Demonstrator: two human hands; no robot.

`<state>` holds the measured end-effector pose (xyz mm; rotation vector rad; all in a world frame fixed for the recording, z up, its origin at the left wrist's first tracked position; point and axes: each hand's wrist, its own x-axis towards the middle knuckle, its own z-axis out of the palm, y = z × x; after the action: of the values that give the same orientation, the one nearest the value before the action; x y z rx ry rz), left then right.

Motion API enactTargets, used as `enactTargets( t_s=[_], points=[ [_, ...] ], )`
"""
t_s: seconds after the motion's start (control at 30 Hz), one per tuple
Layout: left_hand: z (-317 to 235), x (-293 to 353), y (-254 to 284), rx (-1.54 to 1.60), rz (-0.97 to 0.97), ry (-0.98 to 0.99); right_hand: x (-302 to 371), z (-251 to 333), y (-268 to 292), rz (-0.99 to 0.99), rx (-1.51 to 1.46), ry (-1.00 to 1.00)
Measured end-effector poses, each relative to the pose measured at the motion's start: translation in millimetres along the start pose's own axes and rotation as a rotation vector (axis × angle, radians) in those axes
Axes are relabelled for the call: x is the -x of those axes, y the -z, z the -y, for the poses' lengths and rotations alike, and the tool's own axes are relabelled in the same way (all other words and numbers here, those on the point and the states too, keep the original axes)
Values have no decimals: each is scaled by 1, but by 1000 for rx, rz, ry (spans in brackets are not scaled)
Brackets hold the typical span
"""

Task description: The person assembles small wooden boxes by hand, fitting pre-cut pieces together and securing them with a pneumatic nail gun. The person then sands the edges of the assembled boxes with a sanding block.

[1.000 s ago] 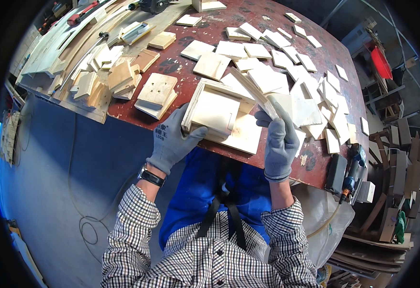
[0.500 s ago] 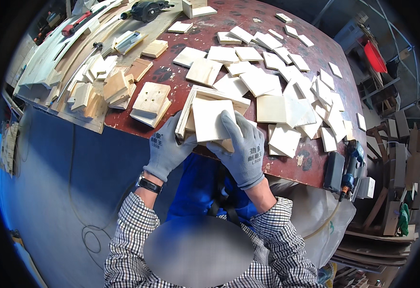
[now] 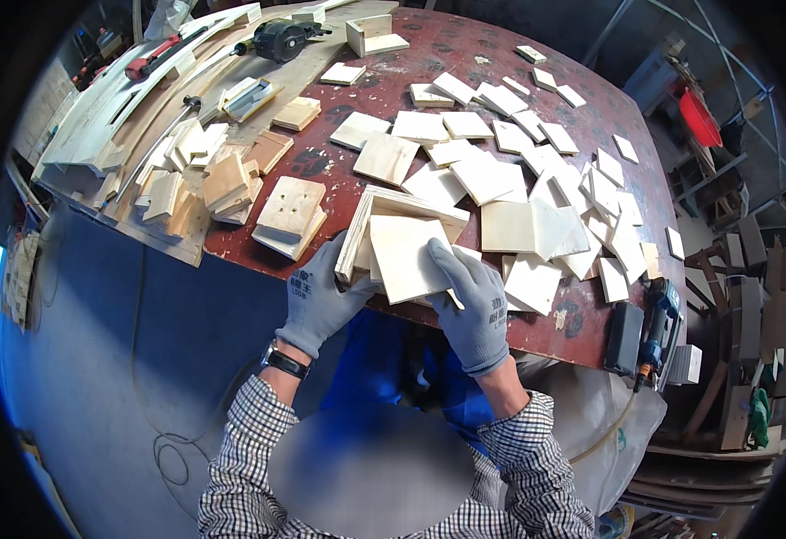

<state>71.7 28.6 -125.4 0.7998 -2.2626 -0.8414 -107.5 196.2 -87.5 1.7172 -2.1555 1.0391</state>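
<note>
At the near edge of the table, my gloved left hand (image 3: 323,295) grips the left corner of a small wooden frame (image 3: 354,235) made of joined pale boards. My gloved right hand (image 3: 472,310) pinches a square wooden board (image 3: 407,259) by its right side, thumb below and fingers on its face. That board lies tilted over the frame's open inside and hides much of it. Part of another pale piece shows under the board near my right fingers. Just left of the frame lie stacked boards with small holes (image 3: 290,207).
Many loose square boards (image 3: 508,226) are spread over the dark red table (image 3: 536,337). A blue and black air nailer (image 3: 658,325) lies at the right corner. More wood pieces (image 3: 228,184), a black power tool (image 3: 280,40) and a red-handled tool (image 3: 150,61) are at the left.
The square board has turned and slid slightly right and down with my right hand. My left hand keeps its grip on the frame. The whole view has shifted a little.
</note>
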Motion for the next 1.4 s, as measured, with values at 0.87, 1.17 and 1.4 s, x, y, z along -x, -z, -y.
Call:
enactTargets(
  t_s=[0.87,1.17,1.4],
  points=[
    [-6,-5,-3,-34,-32,-45,-23,15,-12,84,240,9],
    [1,-5,-4,-16,-5,-53,1,-12,-24,-85,-74,-31],
    [-4,-7,3,60,43,-72,3,-16,-33,59,188,23]
  ],
)
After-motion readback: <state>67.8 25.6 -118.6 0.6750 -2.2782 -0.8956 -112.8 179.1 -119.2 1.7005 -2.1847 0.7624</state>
